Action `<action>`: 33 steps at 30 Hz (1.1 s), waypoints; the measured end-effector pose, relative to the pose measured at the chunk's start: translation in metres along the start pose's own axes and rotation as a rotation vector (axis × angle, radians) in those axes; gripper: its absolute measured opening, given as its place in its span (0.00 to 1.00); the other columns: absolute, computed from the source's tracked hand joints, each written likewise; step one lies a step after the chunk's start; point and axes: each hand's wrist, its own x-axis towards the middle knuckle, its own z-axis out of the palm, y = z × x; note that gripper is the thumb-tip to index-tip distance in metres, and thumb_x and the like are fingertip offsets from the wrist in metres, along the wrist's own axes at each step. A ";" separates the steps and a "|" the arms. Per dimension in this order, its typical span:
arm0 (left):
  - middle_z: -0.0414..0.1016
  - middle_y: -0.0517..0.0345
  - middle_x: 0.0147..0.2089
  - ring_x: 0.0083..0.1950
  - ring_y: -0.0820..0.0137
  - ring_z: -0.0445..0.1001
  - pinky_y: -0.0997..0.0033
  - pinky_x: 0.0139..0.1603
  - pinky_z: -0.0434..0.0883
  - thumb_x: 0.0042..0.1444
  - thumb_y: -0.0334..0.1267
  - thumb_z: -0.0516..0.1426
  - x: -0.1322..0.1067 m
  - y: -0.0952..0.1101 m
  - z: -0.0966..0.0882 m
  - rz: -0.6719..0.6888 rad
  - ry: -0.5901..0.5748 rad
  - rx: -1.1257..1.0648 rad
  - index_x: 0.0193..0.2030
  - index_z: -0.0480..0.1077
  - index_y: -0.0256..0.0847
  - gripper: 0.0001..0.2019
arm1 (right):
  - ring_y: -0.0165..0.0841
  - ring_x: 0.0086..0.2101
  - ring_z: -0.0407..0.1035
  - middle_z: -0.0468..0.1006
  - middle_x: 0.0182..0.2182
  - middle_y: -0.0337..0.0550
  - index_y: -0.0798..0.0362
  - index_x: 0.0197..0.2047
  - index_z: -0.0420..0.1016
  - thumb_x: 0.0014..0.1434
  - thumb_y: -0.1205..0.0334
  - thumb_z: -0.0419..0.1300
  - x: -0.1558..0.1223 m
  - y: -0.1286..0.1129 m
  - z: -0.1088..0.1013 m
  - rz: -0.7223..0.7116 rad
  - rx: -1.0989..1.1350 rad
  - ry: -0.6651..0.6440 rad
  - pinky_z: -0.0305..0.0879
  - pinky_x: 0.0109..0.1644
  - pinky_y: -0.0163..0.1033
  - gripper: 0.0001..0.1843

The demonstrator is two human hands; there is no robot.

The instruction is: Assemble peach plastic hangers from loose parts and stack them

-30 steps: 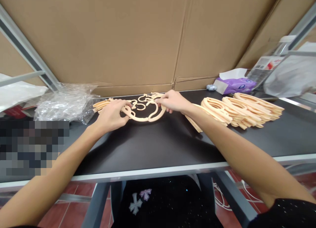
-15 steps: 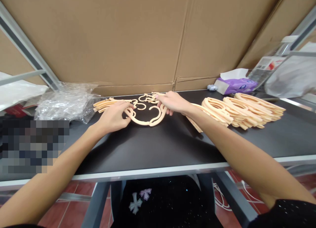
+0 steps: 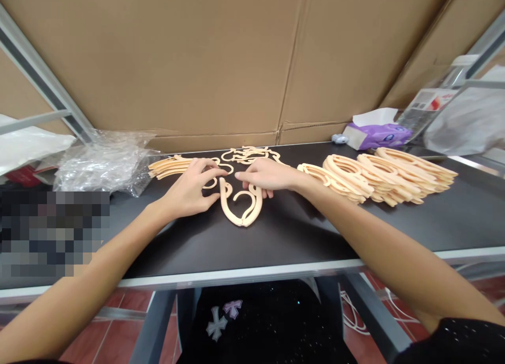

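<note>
A peach-coloured curved plastic piece (image 3: 241,212) lies on the black table (image 3: 276,238), bent into a narrow U with its ends pointing away from me. My left hand (image 3: 191,190) grips the piece's left end between thumb and forefinger. My right hand (image 3: 268,177) covers and holds the right end, fingers pointing left. The two hands nearly touch above the piece. Just behind them lies a loose tangle of similar peach pieces (image 3: 249,154).
A flat bundle of peach strips (image 3: 170,167) lies left of my hands; overlapping stacks of peach rings (image 3: 379,177) lie to the right. Crumpled clear plastic bags (image 3: 104,164) sit at the far left, a purple tissue pack (image 3: 374,135) at the back right. Cardboard (image 3: 236,64) walls the back.
My hands have come together, folding the wide curved piece into a narrow U and drawing it a little toward me.
</note>
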 end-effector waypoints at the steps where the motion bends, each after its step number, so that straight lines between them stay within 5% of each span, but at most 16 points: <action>1: 0.69 0.43 0.59 0.62 0.53 0.67 0.49 0.64 0.67 0.58 0.39 0.59 0.000 0.001 -0.001 -0.014 -0.003 -0.001 0.58 0.73 0.38 0.21 | 0.28 0.17 0.68 0.75 0.19 0.42 0.56 0.31 0.75 0.69 0.51 0.53 -0.001 -0.001 0.001 -0.005 -0.020 -0.003 0.66 0.20 0.32 0.21; 3: 0.70 0.43 0.57 0.61 0.53 0.68 0.50 0.62 0.68 0.57 0.40 0.59 0.001 0.003 -0.003 -0.043 -0.010 -0.011 0.56 0.73 0.38 0.20 | 0.29 0.17 0.68 0.75 0.20 0.42 0.55 0.30 0.72 0.69 0.50 0.55 -0.003 -0.002 0.001 -0.024 -0.056 0.010 0.64 0.20 0.33 0.20; 7: 0.76 0.53 0.39 0.42 0.61 0.74 0.59 0.47 0.71 0.60 0.43 0.58 0.004 0.005 -0.005 -0.123 -0.097 -0.059 0.42 0.74 0.39 0.10 | 0.30 0.18 0.69 0.75 0.20 0.42 0.53 0.26 0.69 0.68 0.48 0.54 0.001 0.004 0.002 -0.052 -0.138 0.074 0.62 0.24 0.34 0.23; 10: 0.75 0.58 0.32 0.34 0.67 0.73 0.65 0.39 0.67 0.62 0.46 0.57 0.004 0.008 -0.002 -0.156 -0.173 -0.123 0.40 0.74 0.40 0.11 | 0.30 0.22 0.69 0.74 0.20 0.42 0.53 0.23 0.68 0.68 0.51 0.53 0.004 0.009 0.001 -0.068 -0.318 0.186 0.59 0.30 0.36 0.23; 13: 0.75 0.59 0.33 0.34 0.68 0.73 0.67 0.39 0.67 0.65 0.48 0.55 0.003 0.015 0.001 -0.132 -0.210 -0.197 0.44 0.75 0.41 0.13 | 0.31 0.25 0.68 0.76 0.22 0.43 0.53 0.23 0.71 0.66 0.54 0.55 0.005 0.011 0.001 -0.072 -0.402 0.258 0.56 0.31 0.37 0.21; 17: 0.77 0.54 0.42 0.43 0.63 0.76 0.65 0.46 0.70 0.66 0.53 0.54 0.002 0.033 0.000 -0.091 -0.255 -0.189 0.53 0.74 0.42 0.19 | 0.31 0.23 0.69 0.76 0.19 0.41 0.55 0.29 0.78 0.64 0.59 0.56 0.003 0.009 0.001 -0.088 -0.280 0.196 0.59 0.30 0.36 0.15; 24: 0.74 0.50 0.53 0.47 0.53 0.76 0.55 0.47 0.72 0.46 0.71 0.63 0.003 0.055 -0.002 -0.139 -0.336 -0.046 0.67 0.64 0.52 0.45 | 0.31 0.22 0.74 0.79 0.21 0.42 0.56 0.34 0.79 0.59 0.64 0.58 0.001 0.006 0.001 -0.068 -0.073 0.076 0.67 0.29 0.33 0.08; 28: 0.75 0.49 0.55 0.52 0.54 0.76 0.53 0.52 0.74 0.50 0.60 0.66 0.003 0.050 -0.003 -0.118 -0.332 -0.264 0.66 0.65 0.49 0.39 | 0.31 0.23 0.73 0.79 0.21 0.42 0.56 0.34 0.81 0.59 0.64 0.58 0.001 0.006 0.000 -0.097 -0.198 0.047 0.65 0.30 0.33 0.10; 33: 0.73 0.47 0.60 0.57 0.60 0.77 0.54 0.61 0.75 0.53 0.40 0.64 0.003 0.028 0.001 -0.118 -0.213 -0.577 0.63 0.65 0.43 0.30 | 0.37 0.35 0.74 0.84 0.35 0.49 0.54 0.38 0.84 0.63 0.56 0.57 0.004 0.010 0.002 -0.131 -0.483 0.208 0.59 0.35 0.37 0.16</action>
